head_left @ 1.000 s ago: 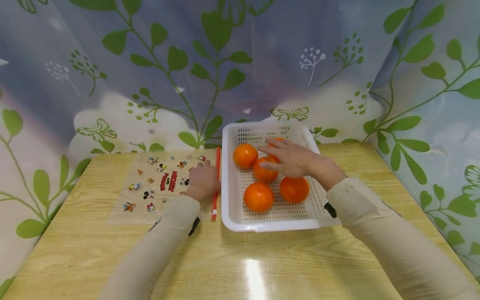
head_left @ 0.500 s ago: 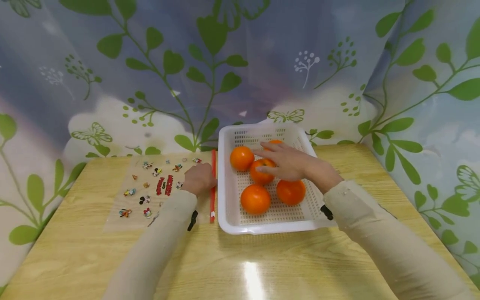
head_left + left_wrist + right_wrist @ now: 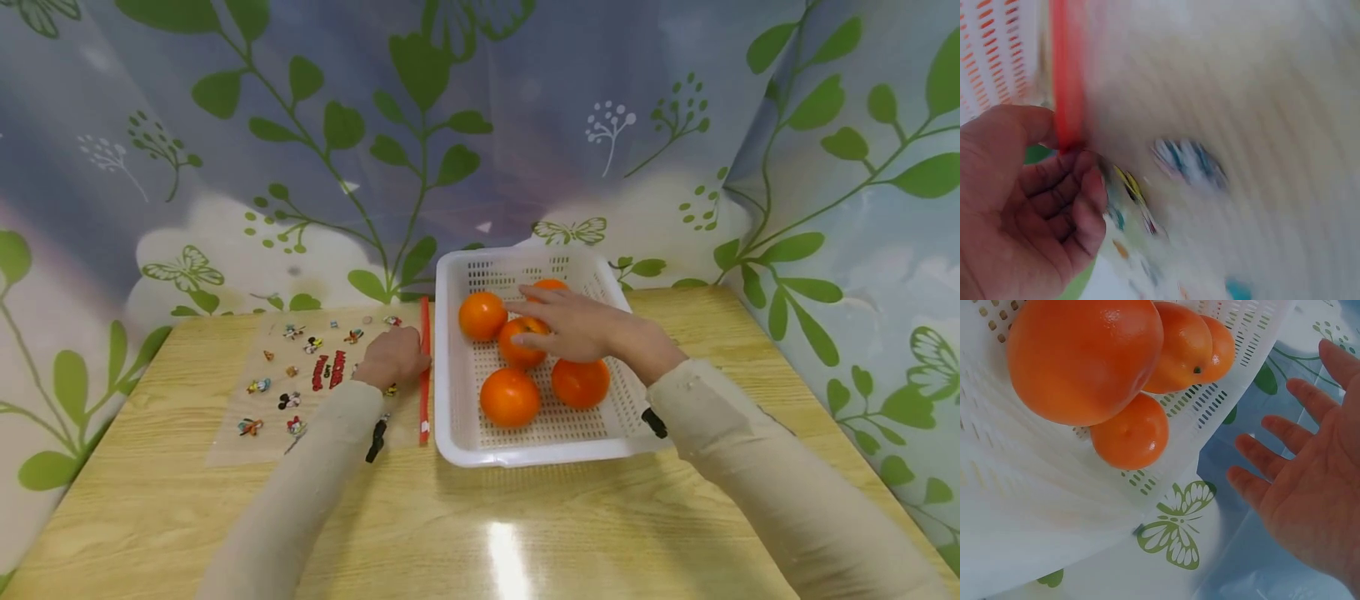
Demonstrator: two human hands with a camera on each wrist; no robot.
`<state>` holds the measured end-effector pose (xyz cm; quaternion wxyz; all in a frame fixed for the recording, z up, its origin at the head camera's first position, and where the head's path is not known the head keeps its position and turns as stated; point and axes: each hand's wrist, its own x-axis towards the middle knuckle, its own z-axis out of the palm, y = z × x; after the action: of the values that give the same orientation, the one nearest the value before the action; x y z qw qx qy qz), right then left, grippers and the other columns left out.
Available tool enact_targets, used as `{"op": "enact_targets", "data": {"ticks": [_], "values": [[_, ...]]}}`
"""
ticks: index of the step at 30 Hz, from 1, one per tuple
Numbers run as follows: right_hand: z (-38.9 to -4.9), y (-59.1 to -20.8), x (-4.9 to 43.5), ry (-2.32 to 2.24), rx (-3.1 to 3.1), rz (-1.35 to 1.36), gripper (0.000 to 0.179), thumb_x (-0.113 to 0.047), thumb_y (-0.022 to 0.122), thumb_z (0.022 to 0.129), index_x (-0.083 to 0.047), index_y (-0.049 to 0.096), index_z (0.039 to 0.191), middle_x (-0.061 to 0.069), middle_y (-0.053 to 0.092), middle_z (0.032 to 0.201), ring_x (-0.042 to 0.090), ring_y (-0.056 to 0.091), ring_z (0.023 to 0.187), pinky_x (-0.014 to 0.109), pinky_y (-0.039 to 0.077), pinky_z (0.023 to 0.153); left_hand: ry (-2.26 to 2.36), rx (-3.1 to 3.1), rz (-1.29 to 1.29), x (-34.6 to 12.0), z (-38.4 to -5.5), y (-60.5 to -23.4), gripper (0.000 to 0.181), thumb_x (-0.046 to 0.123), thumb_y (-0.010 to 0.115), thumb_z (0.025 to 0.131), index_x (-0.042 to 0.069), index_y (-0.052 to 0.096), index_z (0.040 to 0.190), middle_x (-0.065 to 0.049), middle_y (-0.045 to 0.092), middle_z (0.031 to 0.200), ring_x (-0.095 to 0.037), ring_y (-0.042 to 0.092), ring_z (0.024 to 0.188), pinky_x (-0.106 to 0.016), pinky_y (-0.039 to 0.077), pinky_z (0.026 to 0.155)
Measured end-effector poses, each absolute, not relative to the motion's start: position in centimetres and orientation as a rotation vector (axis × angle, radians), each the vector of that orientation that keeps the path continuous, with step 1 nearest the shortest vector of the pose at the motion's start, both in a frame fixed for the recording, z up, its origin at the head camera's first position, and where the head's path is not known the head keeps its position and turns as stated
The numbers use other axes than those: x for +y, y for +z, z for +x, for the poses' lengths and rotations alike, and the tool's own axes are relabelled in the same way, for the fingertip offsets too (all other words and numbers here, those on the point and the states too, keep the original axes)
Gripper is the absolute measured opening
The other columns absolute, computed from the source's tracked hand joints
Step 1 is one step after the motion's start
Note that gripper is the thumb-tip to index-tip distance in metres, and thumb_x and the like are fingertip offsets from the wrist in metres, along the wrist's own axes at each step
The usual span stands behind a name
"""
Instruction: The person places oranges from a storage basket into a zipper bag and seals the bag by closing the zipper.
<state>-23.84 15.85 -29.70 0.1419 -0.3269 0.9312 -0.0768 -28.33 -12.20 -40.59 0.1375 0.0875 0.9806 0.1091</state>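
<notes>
A clear plastic zip bag (image 3: 262, 350) with printed cartoon figures lies on the table, left of a white basket (image 3: 487, 458). My left hand (image 3: 393, 357) pinches the bag by its red zip edge (image 3: 1067, 75), thumb and finger meeting there in the left wrist view. Several oranges (image 3: 510, 397) sit in the basket. Over them hovers my right hand (image 3: 577, 325), fingers spread, holding nothing. In the right wrist view the oranges (image 3: 1085, 356) are apart from that hand (image 3: 1316, 475). One orange at the back is partly hidden by the right hand.
The wooden table (image 3: 420, 525) runs under bag and basket. Behind it hangs a leaf-patterned cloth (image 3: 300, 167), close to the back of the basket. The basket's left rim stands right beside the bag's zip edge.
My left hand's fingers have drawn in from lying stretched over the bag to gripping its zip edge. The right hand stays over the oranges. The head view has shifted slightly.
</notes>
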Motion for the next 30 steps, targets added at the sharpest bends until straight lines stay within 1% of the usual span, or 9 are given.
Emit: {"op": "enact_targets", "data": {"ticks": [3,7,10,13,17,20,23,26,30], "values": [[-23.9,-29.6,15.8,-0.214,2.687,-0.952,0.064,-0.054,0.035,0.099,-0.020,0.025,0.152,0.009,0.009,0.158,0.034,0.011,0.143,0.051,0.006,0.113,0.342,2.851,0.242,-12.2,-28.0,-40.5,0.024,0.021,0.051,0.089,0.007,0.054,0.070,-0.007,0.051,0.066,-0.025,0.053,0.059,-0.034,0.041,0.051],[-23.6,-29.3,15.5,-0.221,2.688,-0.938,0.064,-0.055,0.036,0.098,-0.021,0.026,0.152,0.007,0.010,0.159,0.033,0.011,0.143,0.052,0.010,0.112,0.375,2.878,0.213,-12.6,-27.6,-39.6,0.026,0.023,0.051,0.090,0.008,0.053,0.069,-0.007,0.053,0.066,-0.023,0.052,0.057,-0.034,0.041,0.048],[-23.5,-29.0,15.3,-0.234,2.690,-0.944,0.064,-0.055,0.037,0.098,-0.022,0.026,0.152,0.007,0.011,0.159,0.034,0.012,0.143,0.053,0.012,0.112,0.411,2.878,0.220,-13.4,-27.3,-38.5,0.028,0.025,0.051,0.091,0.010,0.054,0.068,-0.005,0.057,0.063,-0.022,0.057,0.054,-0.032,0.041,0.046],[-23.5,-28.8,15.1,-0.255,2.709,-0.963,0.062,-0.053,0.039,0.098,-0.024,0.028,0.152,0.007,0.012,0.158,0.033,0.013,0.143,0.052,0.013,0.112,0.458,2.870,0.238,-14.2,-27.0,-37.3,0.030,0.026,0.051,0.091,0.009,0.054,0.067,-0.005,0.059,0.059,-0.024,0.063,0.056,-0.030,0.038,0.042],[-23.3,-28.4,14.6,-0.269,2.742,-1.009,0.060,-0.053,0.040,0.098,-0.026,0.030,0.151,0.006,0.017,0.157,0.030,0.014,0.143,0.050,0.011,0.113,0.560,2.860,0.246,-15.4,-26.4,-35.6,0.032,0.026,0.047,0.092,0.010,0.051,0.065,-0.008,0.064,0.063,-0.028,0.066,0.060,-0.027,0.034,0.041],[-23.1,-28.3,14.0,-0.263,2.755,-1.041,0.059,-0.053,0.039,0.098,-0.026,0.031,0.150,0.006,0.020,0.157,0.027,0.014,0.143,0.048,0.010,0.113,0.657,2.860,0.262,-16.2,-26.0,-34.6,0.033,0.026,0.046,0.094,0.011,0.049,0.064,-0.007,0.066,0.066,-0.030,0.067,0.061,-0.028,0.037,0.044],[-23.0,-28.2,13.4,-0.266,2.762,-1.055,0.060,-0.054,0.038,0.098,-0.026,0.032,0.150,0.006,0.020,0.157,0.028,0.014,0.143,0.048,0.011,0.113,0.758,2.861,0.270,-17.1,-25.5,-33.7,0.032,0.025,0.048,0.096,0.008,0.049,0.069,-0.006,0.065,0.067,-0.031,0.067,0.062,-0.031,0.043,0.048],[-22.9,-28.2,12.7,-0.271,2.762,-1.061,0.061,-0.055,0.037,0.098,-0.025,0.032,0.150,0.006,0.020,0.157,0.029,0.014,0.143,0.049,0.012,0.113,0.850,2.845,0.269,-17.8,-25.2,-33.1,0.026,0.023,0.051,0.096,0.005,0.053,0.078,-0.007,0.064,0.068,-0.032,0.066,0.062,-0.034,0.046,0.050],[-22.8,-28.0,11.8,-0.287,2.769,-1.062,0.060,-0.055,0.036,0.098,-0.025,0.034,0.149,0.006,0.023,0.156,0.028,0.015,0.143,0.047,0.012,0.113,0.940,2.810,0.270,-18.2,-24.9,-32.2,0.022,0.021,0.052,0.096,0.002,0.057,0.087,-0.010,0.066,0.068,-0.026,0.065,0.056,-0.033,0.047,0.048]]}}
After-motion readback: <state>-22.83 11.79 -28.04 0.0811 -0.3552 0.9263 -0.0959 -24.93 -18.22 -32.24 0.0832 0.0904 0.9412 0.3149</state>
